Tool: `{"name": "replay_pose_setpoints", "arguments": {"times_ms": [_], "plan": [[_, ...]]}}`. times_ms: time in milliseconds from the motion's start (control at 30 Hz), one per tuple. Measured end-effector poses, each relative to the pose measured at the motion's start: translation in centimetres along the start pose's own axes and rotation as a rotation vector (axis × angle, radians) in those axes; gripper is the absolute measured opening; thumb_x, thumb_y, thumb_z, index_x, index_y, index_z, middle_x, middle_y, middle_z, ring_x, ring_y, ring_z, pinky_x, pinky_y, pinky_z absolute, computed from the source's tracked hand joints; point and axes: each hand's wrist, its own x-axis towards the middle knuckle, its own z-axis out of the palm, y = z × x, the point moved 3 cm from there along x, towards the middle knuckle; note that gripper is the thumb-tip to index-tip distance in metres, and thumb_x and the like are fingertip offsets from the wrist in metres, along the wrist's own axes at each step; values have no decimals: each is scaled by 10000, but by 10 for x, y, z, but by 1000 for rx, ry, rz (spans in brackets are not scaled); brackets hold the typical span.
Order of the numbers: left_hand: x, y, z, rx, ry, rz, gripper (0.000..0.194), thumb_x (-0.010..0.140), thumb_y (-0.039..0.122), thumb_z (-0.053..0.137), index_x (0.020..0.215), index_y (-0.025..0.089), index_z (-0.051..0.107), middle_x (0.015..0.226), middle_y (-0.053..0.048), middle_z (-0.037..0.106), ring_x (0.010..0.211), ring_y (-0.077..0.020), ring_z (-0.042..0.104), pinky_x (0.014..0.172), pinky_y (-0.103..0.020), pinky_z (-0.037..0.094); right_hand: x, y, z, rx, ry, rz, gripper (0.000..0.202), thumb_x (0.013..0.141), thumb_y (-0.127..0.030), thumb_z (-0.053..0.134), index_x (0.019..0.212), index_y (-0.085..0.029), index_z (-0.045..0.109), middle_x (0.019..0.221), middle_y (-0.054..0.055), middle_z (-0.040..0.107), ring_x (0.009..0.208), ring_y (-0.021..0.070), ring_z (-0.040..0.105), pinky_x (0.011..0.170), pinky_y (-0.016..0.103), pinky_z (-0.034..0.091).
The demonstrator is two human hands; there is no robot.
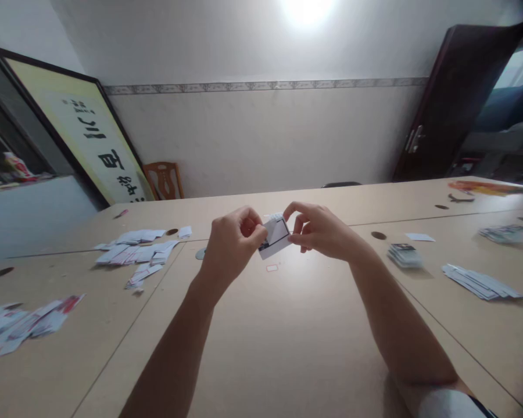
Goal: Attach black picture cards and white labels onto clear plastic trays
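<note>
Above the table, a small white card (273, 251) with a dark printed border and a dark patch at its lower left is tilted between my two hands. My left hand (235, 235) pinches its left side between thumb and curled fingers. At the opposite edge, my right hand (320, 231) grips the card with thumb below and index finger above, the other fingers curled. Just beneath lies a small red-outlined paper slip (272, 267) on the tabletop. A pale patterned piece (273, 216) shows behind the card; what it is I cannot make out.
Loose white paper pieces (135, 253) spread at left, with another heap (30, 325) nearer. On the right stand a stack of cards (404, 255), fanned white strips (482, 283) and plastic-looking packets (505, 233). The table (261, 348) has round cable holes (379, 235). A wooden chair (163, 180) stands behind.
</note>
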Motion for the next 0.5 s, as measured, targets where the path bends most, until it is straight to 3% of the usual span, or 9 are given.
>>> {"name": "replay_pose_setpoints", "arguments": {"times_ms": [133,233,367,500], "plan": [[0,-2,-3,-37,-5,-19,75,732,221,546,665,192,563,542,48,548,516,-92,503,491,-222,372,0,-1,0,-11,-47,8,252,775,-200,654,999,-232,542,690,-32,621,531,128,634,463,229,450],[0,1,-1,-41,-29,-11,71,737,209,539,671,193,558,539,51,551,495,-84,486,489,-219,373,-2,-5,2,19,-95,-4,264,805,-324,691,1019,-230,569,730,-15,643,545,123,628,487,236,467],[-2,6,2,-18,-77,14,90,747,197,549,657,189,551,538,56,554,482,-73,489,496,-216,379,0,-7,-1,-7,52,-23,278,836,-469,666,949,-220,623,671,-26,593,489,84,533,442,215,384],[-2,6,4,-28,-111,31,85,756,191,554,672,190,561,573,49,587,522,-79,541,510,-213,395,3,-5,-1,-32,116,-40,244,836,-455,669,853,-212,657,590,-45,508,469,64,440,417,204,292]]}}
